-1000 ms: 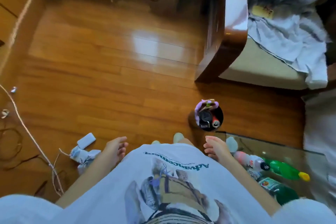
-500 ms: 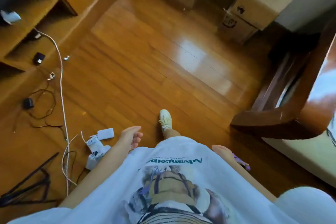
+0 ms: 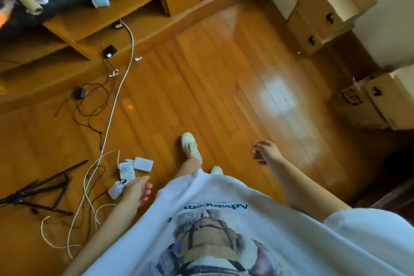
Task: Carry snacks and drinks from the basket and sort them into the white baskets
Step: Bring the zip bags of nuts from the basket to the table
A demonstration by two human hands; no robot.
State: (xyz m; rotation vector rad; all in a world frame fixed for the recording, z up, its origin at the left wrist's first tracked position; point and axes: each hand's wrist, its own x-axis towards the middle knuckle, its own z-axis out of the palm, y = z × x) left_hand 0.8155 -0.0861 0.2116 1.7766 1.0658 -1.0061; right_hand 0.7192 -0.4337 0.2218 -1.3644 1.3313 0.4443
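Standing on a wooden floor (image 3: 201, 87), a person in a white printed shirt (image 3: 224, 219) holds nothing: left hand (image 3: 134, 190) lower centre-left, fingers relaxed, right hand (image 3: 264, 152) centre-right, fingers loosely spread. Cardboard boxes (image 3: 322, 11) upper right, white cables (image 3: 116, 101) left. No baskets or snacks appear.

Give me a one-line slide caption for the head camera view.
Person walking across a wooden floor, both hands empty, left hand beside white cables, right hand out.

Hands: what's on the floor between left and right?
In the head view, between the left hand and right hand: the person's white shoes and shirt hem over bare wooden floor.
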